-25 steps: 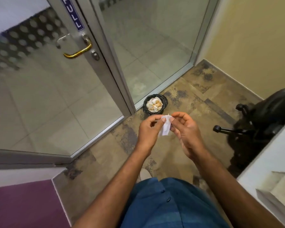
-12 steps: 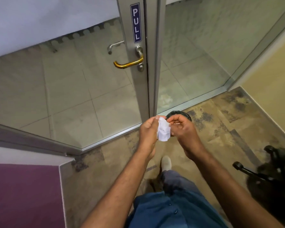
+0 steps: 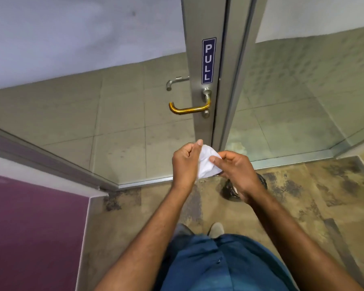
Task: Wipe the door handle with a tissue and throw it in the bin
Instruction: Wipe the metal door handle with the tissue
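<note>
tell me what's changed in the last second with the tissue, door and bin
The person has stepped up to the door: the gold door handle and PULL sign now sit near the middle of the view, above the hands. The bin, in plain sight before, is now mostly hidden behind the right hand. The tissue looks more bunched. Unchanged: both hands, left hand included, hold the tissue, and the handle is untouched.

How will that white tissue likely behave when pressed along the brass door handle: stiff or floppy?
Probably floppy: the tissue sags crumpled between the left hand and right hand. Likely very light, pinched by fingertips alone. It should wrap the rounded door handle easily, though it may bunch.
</note>
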The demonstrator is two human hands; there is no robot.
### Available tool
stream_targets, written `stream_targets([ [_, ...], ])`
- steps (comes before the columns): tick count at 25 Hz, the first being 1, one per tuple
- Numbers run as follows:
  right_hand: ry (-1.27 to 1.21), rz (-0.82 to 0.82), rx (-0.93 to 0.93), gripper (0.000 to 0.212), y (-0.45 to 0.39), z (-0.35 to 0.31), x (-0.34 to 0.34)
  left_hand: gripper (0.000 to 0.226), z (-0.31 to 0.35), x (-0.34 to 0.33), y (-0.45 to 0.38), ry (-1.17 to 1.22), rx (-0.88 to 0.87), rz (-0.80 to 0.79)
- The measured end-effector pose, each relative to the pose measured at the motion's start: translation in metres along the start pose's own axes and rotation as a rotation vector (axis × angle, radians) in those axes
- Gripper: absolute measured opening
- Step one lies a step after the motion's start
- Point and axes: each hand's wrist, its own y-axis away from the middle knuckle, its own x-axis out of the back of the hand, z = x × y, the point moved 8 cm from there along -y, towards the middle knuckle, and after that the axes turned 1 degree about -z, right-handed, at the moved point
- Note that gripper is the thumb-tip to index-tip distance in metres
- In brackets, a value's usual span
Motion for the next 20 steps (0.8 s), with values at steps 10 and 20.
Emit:
stream_targets([
  [10,-0.705,-0.061,-0.391,0.025,-0.045,-0.005,-0.046,0.048,-0.013,0.011,-0.023,0.309,0.293,-0.079],
  [20,0.080,-0.007,0.004,0.020,-0.083,-0.065,-0.083,0.014,0.006,0.070,-0.082,0.495,0.175,-0.040],
])
